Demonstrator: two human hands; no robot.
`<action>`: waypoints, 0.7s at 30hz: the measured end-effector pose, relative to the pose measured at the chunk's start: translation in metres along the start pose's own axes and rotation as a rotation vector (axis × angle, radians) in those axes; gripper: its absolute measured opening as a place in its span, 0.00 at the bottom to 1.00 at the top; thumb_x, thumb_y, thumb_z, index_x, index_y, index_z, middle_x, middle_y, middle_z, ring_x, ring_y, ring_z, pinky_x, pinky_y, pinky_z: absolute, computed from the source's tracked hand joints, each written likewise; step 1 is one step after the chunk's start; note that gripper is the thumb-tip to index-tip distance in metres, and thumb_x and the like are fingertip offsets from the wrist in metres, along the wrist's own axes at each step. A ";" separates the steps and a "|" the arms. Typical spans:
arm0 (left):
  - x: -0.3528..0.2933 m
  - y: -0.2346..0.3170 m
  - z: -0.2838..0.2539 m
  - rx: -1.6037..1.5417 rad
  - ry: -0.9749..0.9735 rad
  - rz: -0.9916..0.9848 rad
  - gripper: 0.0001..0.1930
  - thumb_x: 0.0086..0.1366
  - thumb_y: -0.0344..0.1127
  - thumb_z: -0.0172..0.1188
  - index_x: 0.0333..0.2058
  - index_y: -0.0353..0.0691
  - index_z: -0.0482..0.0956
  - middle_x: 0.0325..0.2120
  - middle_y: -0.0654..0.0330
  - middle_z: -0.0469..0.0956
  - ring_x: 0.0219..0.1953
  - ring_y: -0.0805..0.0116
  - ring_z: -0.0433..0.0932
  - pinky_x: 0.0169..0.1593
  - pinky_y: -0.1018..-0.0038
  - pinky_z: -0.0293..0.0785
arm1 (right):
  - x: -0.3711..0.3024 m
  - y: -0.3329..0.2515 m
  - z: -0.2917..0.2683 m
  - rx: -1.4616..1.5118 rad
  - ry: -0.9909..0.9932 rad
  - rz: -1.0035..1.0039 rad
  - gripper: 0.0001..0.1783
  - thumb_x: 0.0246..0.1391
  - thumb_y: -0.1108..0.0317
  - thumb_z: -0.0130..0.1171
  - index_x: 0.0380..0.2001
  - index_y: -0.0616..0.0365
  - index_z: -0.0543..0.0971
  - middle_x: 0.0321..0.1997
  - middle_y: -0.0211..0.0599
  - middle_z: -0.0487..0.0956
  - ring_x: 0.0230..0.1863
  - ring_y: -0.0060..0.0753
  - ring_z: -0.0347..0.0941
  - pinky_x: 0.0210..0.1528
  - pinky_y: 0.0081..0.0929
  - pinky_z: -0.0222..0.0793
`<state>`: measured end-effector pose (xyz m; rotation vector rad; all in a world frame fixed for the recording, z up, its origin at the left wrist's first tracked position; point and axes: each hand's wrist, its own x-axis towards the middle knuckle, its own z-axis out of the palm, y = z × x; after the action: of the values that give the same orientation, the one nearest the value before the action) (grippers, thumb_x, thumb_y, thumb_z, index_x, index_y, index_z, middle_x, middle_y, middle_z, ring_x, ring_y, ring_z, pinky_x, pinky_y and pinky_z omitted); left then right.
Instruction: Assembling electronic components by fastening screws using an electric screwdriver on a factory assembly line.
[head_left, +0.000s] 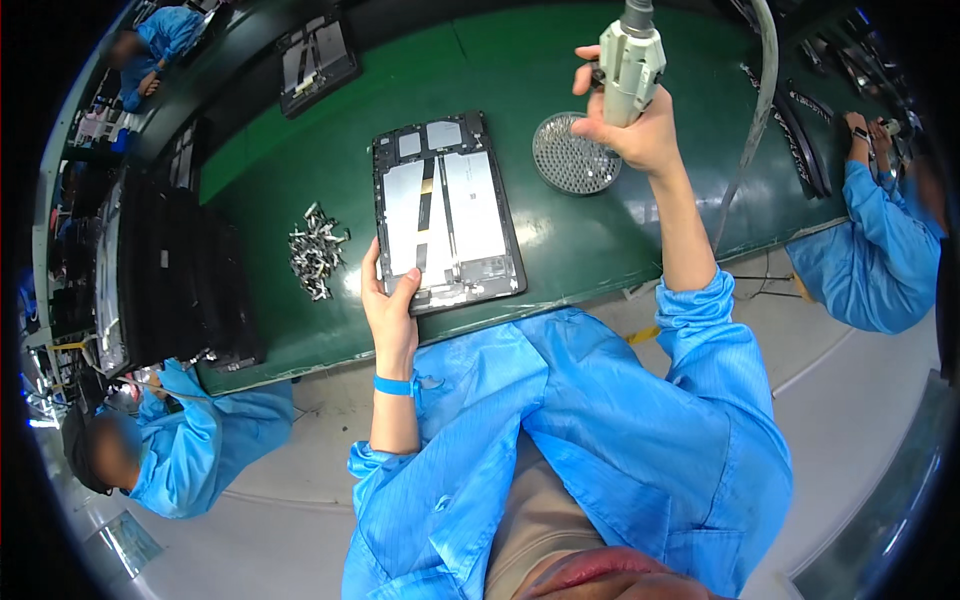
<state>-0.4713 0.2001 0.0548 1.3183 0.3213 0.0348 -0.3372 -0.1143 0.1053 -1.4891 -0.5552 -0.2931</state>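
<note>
An opened tablet [475, 205] with its silver inside showing lies on the green table near the front edge. My left hand [388, 300] grips its lower left corner, thumb on top and fingers along the side. A blue band circles that wrist. Above the table to the right, my right hand [645, 130] is wrapped around a pale grey-green power screwdriver [632, 70]. Its tip cannot be made out. Partly behind that hand sits a round dish [570, 160] with a dotted, pitted face. Left of the tablet lies a heap of small metal parts [317, 250].
A row of black panels [170, 270] stands along the left of the green table [290, 345]. Another opened device [317, 62] lies at the far left. A grey cable [760, 110] hangs at the right, near dark strips [797, 145]. Co-workers in blue sit on both sides.
</note>
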 end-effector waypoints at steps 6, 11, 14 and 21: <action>-0.014 -0.021 0.005 0.391 -0.004 0.298 0.31 0.57 0.28 0.60 0.58 0.25 0.59 0.51 0.49 0.69 0.51 0.65 0.69 0.56 0.73 0.63 | -0.012 0.022 0.006 0.232 -0.103 -0.164 0.35 0.41 0.72 0.69 0.52 0.71 0.65 0.34 0.36 0.73 0.22 0.14 0.64 0.25 0.11 0.60; -0.019 -0.029 0.004 0.517 0.046 0.419 0.30 0.57 0.28 0.60 0.56 0.23 0.61 0.47 0.48 0.72 0.47 0.65 0.73 0.53 0.72 0.66 | -0.029 0.031 0.001 -0.067 0.133 -0.148 0.25 0.48 0.76 0.57 0.51 0.71 0.65 0.36 0.43 0.75 0.21 0.17 0.65 0.22 0.14 0.62; -0.015 -0.025 0.004 0.485 0.053 0.361 0.30 0.57 0.28 0.60 0.56 0.24 0.61 0.48 0.48 0.72 0.48 0.65 0.72 0.54 0.73 0.65 | -0.026 0.030 -0.001 0.028 0.190 -0.120 0.24 0.48 0.79 0.54 0.51 0.70 0.65 0.39 0.47 0.75 0.20 0.19 0.66 0.21 0.17 0.65; -0.013 -0.024 0.002 0.472 0.059 0.333 0.29 0.57 0.26 0.59 0.57 0.24 0.61 0.49 0.48 0.71 0.50 0.65 0.70 0.55 0.73 0.64 | -0.027 0.037 0.007 0.080 0.181 -0.130 0.29 0.44 0.81 0.52 0.53 0.70 0.62 0.41 0.51 0.74 0.18 0.19 0.64 0.18 0.18 0.63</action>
<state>-0.4868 0.1895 0.0353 1.8316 0.1591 0.2934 -0.3422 -0.1089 0.0590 -1.3362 -0.5131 -0.4970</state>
